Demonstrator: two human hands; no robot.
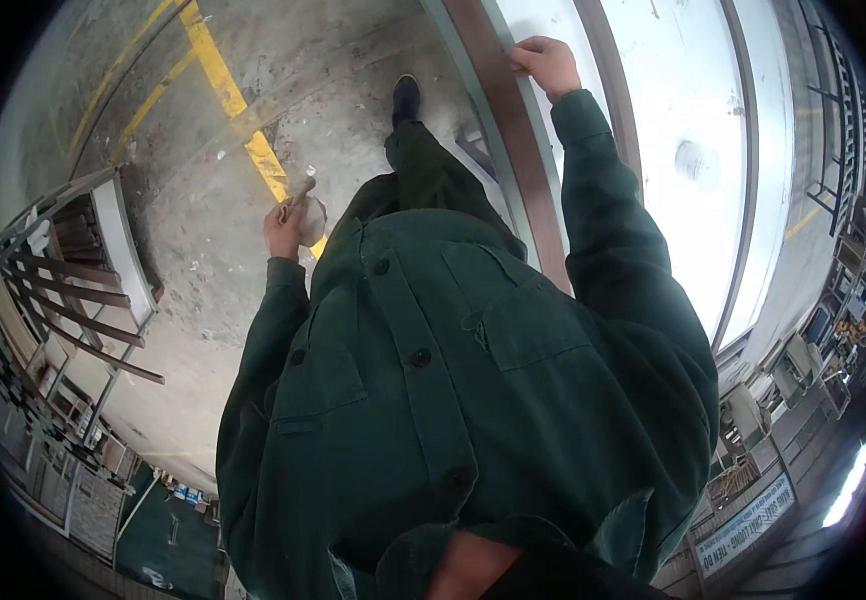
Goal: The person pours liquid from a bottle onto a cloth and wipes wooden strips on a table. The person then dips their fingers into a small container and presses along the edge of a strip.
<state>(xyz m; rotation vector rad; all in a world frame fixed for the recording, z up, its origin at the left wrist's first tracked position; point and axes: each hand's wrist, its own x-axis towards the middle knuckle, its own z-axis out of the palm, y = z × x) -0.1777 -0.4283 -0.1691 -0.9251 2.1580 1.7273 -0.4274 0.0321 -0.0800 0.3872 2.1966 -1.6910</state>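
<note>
My left hand [284, 233] hangs low beside my left hip, its fingers closed round a bunched greyish-beige rag [313, 222]. Part of the rag hides behind the fingers. To the right, my right hand [547, 67] reaches forward over a large white panel [693, 160] with brown strips along it. Its fingers are pinched together at the edge of the nearest brown strip [505, 95]. Whether anything small sits between those fingertips is hidden.
Grey concrete floor [343, 60] with a yellow line [218, 75] lies ahead and to my left. A metal rack [93, 290] with brown bars sticking out stands at the left. Behind on the right are a sign [748, 525] and stacked items.
</note>
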